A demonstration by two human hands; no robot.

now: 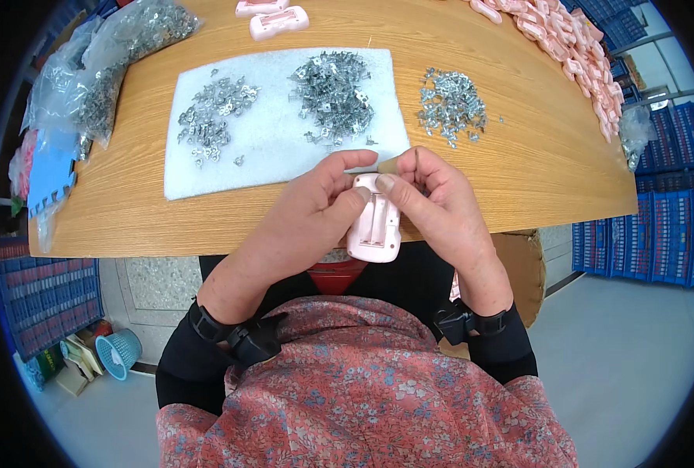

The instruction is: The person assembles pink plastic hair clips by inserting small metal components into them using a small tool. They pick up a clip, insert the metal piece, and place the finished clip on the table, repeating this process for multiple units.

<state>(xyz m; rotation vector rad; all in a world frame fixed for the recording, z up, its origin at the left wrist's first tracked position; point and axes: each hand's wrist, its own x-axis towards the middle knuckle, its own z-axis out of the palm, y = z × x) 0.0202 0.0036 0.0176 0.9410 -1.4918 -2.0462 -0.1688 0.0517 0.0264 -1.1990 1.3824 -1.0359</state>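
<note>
A pale pink plastic casing with a two-slot battery compartment is held upright at the table's front edge. My left hand closes on its left side, thumb on the compartment's upper edge. At the upper right, my right hand grips the same casing with the thumb pressed on its top end. Something tan, like a wrap, covers a right fingertip. Whether a small part sits under the thumbs is hidden. Just beyond, a white foam sheet bears a larger pile of small metal clips and a looser one.
Another heap of metal pieces lies on the wooden table, right of the foam. Pink casings are massed at the far right, with a couple more at the back. Bags of metal parts stand at the left edge.
</note>
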